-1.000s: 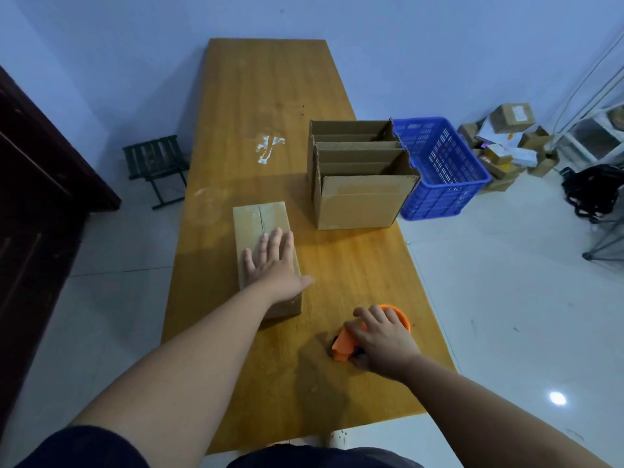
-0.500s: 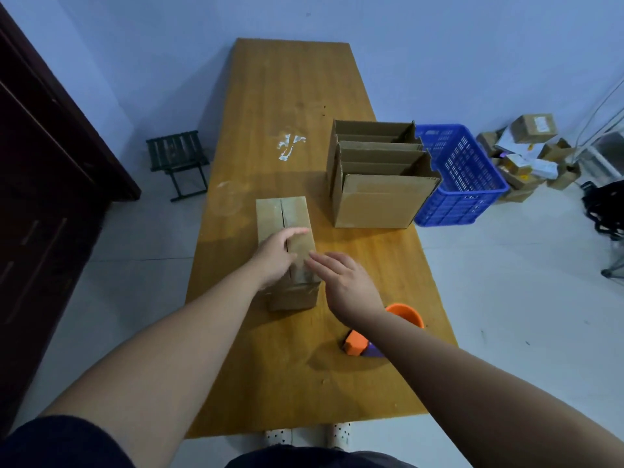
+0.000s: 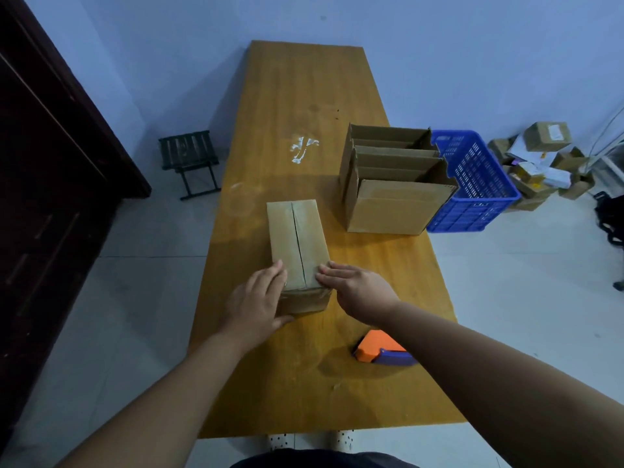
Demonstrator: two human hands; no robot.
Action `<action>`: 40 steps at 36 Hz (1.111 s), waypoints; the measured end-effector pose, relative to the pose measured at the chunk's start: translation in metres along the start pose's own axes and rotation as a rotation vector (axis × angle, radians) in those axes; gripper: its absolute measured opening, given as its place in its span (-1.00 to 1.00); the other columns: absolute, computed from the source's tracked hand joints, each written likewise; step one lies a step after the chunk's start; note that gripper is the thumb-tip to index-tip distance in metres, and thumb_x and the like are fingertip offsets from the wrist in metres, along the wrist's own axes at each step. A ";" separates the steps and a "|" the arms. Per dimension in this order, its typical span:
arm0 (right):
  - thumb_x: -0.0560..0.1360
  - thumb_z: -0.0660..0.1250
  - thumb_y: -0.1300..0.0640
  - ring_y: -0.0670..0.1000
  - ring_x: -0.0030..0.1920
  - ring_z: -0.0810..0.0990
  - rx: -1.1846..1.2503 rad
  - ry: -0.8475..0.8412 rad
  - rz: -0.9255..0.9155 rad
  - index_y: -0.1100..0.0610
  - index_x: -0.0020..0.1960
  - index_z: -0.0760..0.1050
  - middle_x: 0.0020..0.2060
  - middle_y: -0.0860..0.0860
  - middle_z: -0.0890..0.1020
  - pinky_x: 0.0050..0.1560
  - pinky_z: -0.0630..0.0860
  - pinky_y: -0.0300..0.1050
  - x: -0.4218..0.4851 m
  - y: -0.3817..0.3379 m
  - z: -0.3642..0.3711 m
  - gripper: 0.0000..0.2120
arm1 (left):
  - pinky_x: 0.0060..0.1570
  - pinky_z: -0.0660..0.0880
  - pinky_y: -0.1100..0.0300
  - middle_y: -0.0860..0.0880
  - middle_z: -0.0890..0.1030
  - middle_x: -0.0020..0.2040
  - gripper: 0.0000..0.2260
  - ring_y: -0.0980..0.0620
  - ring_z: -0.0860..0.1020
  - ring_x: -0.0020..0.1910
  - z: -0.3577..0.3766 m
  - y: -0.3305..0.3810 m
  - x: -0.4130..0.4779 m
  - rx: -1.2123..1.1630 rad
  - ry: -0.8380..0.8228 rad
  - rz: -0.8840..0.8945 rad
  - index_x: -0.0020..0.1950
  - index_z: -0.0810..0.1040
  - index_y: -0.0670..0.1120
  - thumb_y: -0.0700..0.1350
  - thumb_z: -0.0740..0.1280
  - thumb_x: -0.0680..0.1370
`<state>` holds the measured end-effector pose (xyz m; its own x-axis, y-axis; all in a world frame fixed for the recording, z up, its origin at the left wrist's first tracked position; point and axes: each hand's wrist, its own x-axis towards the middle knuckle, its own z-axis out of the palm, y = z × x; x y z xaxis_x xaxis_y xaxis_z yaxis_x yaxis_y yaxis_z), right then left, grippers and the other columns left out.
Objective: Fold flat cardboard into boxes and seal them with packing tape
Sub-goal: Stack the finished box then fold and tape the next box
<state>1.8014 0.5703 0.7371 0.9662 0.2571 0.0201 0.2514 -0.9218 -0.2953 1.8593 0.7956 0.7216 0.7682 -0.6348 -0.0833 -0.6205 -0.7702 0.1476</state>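
A closed, narrow cardboard box (image 3: 297, 244) lies lengthwise on the wooden table (image 3: 304, 113), its two top flaps meeting in a seam down the middle. My left hand (image 3: 256, 298) lies against the box's near left corner, fingers on the top edge and thumb at the front face. My right hand (image 3: 354, 285) rests with straight fingers on the near right end of the top. An orange and blue tape dispenser (image 3: 381, 352) sits on the table, partly hidden by my right forearm.
Two open cardboard boxes (image 3: 391, 190) stand side by side at the table's right edge. A blue plastic crate (image 3: 472, 187) sits beyond them. A pile of small parcels (image 3: 540, 163) lies on the floor at right, a dark stool (image 3: 189, 160) at left.
My right hand left the tape dispenser and came onto the box's near right end. My left hand slid from the box's top to its near left corner. The camera moved closer.
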 end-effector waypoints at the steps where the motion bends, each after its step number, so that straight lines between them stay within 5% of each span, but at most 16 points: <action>1: 0.57 0.22 0.29 0.01 0.46 0.30 0.009 0.005 0.009 0.07 0.44 0.36 0.42 0.00 0.41 0.41 0.34 -0.03 0.001 0.000 0.000 -0.55 | 0.20 0.43 0.02 -0.10 0.28 0.49 -0.28 -0.11 0.34 0.40 0.001 0.005 -0.001 0.014 0.029 -0.010 0.48 0.28 -0.14 0.07 0.46 0.43; 8: 0.55 0.20 0.35 -0.04 0.47 0.27 0.050 0.020 0.081 0.05 0.43 0.38 0.42 -0.03 0.40 0.44 0.28 -0.08 0.003 -0.004 0.002 -0.52 | -0.19 0.62 0.02 -0.29 0.56 0.20 -0.40 -0.22 0.61 0.07 0.002 0.025 0.003 -0.054 0.155 -0.022 0.17 0.56 -0.29 -0.30 0.63 0.17; 18: 0.57 0.18 0.35 -0.03 0.48 0.25 0.030 -0.003 0.078 0.07 0.45 0.35 0.44 -0.02 0.37 0.44 0.29 -0.06 0.004 -0.007 0.000 -0.52 | -0.08 0.62 0.04 -0.32 0.44 0.33 -0.57 -0.23 0.56 0.17 0.013 0.025 0.000 -0.224 0.193 -0.015 0.28 0.47 -0.35 -0.36 0.44 0.43; 26: 0.57 0.16 0.35 -0.03 0.49 0.21 -0.013 -0.017 0.025 0.06 0.48 0.29 0.46 -0.01 0.33 0.43 0.28 -0.08 0.001 -0.005 0.001 -0.50 | 0.11 0.55 0.09 -0.26 0.23 0.48 -0.46 -0.18 0.42 0.35 0.017 0.025 -0.006 -0.222 0.186 -0.007 0.45 0.26 -0.31 -0.41 0.33 0.49; 29: 0.58 0.16 0.35 -0.03 0.50 0.19 -0.022 -0.031 0.016 0.07 0.49 0.27 0.47 -0.01 0.31 0.44 0.26 -0.09 0.000 -0.003 0.000 -0.49 | -0.01 0.60 0.15 -0.27 0.24 0.48 -0.49 -0.15 0.49 0.29 0.017 0.025 -0.008 -0.221 0.179 -0.021 0.45 0.28 -0.30 -0.38 0.32 0.51; 34: 0.58 0.14 0.35 -0.04 0.52 0.14 -0.046 -0.069 -0.001 0.05 0.51 0.22 0.50 -0.02 0.26 0.46 0.23 -0.11 0.002 -0.002 -0.001 -0.46 | -0.05 0.57 0.24 0.00 -0.04 0.57 -0.45 -0.01 0.38 0.36 0.025 0.027 -0.011 -0.395 0.216 -0.110 0.55 0.07 -0.10 -0.32 0.17 0.60; 38: 0.59 0.15 0.35 -0.04 0.52 0.12 -0.085 -0.113 -0.019 0.03 0.53 0.17 0.51 -0.03 0.23 0.44 0.27 -0.09 0.004 0.000 -0.004 -0.45 | -0.15 0.38 0.51 0.01 0.08 0.56 -0.42 0.03 0.33 0.36 0.027 0.027 -0.012 -0.581 0.303 -0.193 0.52 0.20 -0.01 -0.39 0.17 0.55; 40: 0.60 0.15 0.32 -0.02 0.52 0.12 -0.116 -0.136 -0.041 0.03 0.53 0.16 0.52 -0.02 0.21 0.43 0.30 -0.08 0.004 0.002 -0.006 -0.45 | -0.04 0.35 0.51 -0.07 0.27 0.50 -0.49 -0.01 0.39 0.34 0.028 0.021 -0.013 -0.581 0.334 -0.221 0.50 0.26 -0.02 -0.36 0.15 0.58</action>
<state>1.8065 0.5678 0.7424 0.9403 0.3250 -0.1016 0.3031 -0.9348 -0.1849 1.8317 0.7859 0.6986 0.9314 -0.3431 0.1212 -0.3313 -0.6621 0.6722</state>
